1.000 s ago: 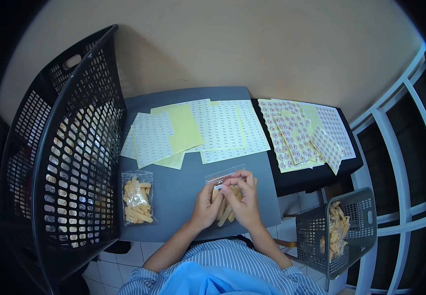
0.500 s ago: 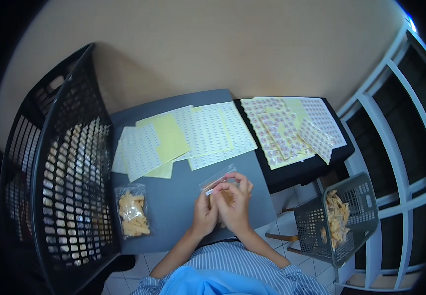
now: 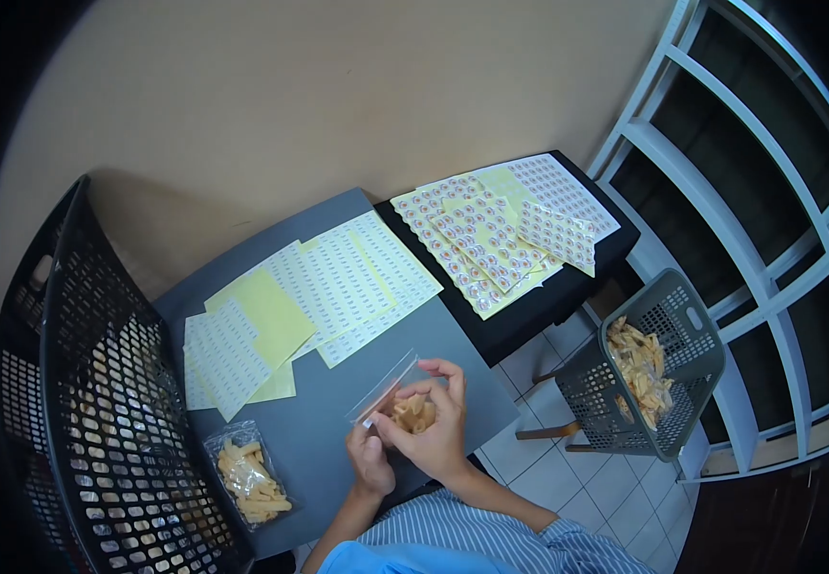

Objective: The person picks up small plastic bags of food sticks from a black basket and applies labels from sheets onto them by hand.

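Observation:
A clear plastic bag of pale yellow snack pieces [image 3: 414,414] is between my two hands near the front edge of the grey table [image 3: 333,397]. My left hand [image 3: 370,461] grips the bag's lower left, thumb near a small white patch by its flat see-through top. From the right, my right hand [image 3: 441,426] curls over the bag, thumb and fingers pressed on it and partly hiding the contents. Another filled clear bag of snack sticks [image 3: 250,481] lies on the table to the left, apart from both hands.
Sheets of small printed labels [image 3: 367,277] overlap on the grey table. Round red-and-white sticker sheets [image 3: 491,239] cover the black table [image 3: 491,335]. A tall dark basket [image 3: 113,402] stands left; a grey basket [image 3: 692,383] with filled bags sits right, beside a white-framed window grille [image 3: 720,210].
The view has swung and tilted to the right. My fingers have shifted around the bag, so more of its snack pieces show; both hands still hold it.

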`<state>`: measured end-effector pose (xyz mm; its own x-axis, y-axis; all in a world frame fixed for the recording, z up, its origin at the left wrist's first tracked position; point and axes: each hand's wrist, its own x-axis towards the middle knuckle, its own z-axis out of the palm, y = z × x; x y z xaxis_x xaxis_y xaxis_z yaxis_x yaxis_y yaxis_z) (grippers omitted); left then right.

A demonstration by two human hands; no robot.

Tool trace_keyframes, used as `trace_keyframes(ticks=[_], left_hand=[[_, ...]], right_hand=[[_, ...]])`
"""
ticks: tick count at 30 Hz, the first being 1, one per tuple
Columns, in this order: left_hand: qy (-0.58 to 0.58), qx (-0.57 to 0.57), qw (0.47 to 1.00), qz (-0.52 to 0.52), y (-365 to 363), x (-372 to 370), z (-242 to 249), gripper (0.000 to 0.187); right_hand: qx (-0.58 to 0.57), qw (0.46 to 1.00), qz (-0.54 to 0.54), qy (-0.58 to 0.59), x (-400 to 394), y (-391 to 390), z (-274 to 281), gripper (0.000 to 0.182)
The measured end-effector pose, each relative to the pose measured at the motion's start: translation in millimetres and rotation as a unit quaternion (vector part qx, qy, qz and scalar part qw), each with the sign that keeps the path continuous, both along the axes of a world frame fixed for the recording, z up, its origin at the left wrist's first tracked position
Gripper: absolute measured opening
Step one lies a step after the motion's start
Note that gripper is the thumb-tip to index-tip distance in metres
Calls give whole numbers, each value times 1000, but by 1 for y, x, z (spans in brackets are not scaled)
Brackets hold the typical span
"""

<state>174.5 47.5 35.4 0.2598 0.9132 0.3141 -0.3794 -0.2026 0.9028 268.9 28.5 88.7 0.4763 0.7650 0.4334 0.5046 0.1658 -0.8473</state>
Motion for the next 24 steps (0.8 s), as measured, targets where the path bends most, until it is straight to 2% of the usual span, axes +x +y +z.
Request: trace_keyframes(ticks=[1, 5, 7, 10, 12, 16, 20, 22, 24], left_hand=[[-3, -2, 1000, -3, 0, 1, -3, 47], [63, -74, 995, 23, 1, 0, -9, 37], [100, -74, 988, 96, 4, 2, -5, 31], [95, -96, 984, 117, 15, 6, 9, 27], [114, -103, 978, 143, 20, -1, -4, 23], [108, -151, 966, 180, 29, -9, -24, 20], [70, -177, 962, 194, 29, -12, -29, 22], [3, -185, 970, 157, 29, -12, -24, 25], [22, -185, 969, 163, 29, -20, -33, 27]], right_hand=[[-1, 1000, -5, 7, 2, -1, 0, 40], [-11, 999, -5, 50, 9, -3, -6, 40], [-23, 990, 73, 116, 22, 1, -19, 37], [-42, 984, 115, 126, 57, 11, -20, 32], [-25, 989, 94, 115, 90, 16, -29, 26], [-36, 994, -66, 76, 172, 20, -70, 15], [-75, 992, -99, 38, 245, 26, -93, 13], [-86, 989, -113, -36, 271, 37, -91, 12], [-95, 989, -100, -51, 289, 57, -87, 13]])
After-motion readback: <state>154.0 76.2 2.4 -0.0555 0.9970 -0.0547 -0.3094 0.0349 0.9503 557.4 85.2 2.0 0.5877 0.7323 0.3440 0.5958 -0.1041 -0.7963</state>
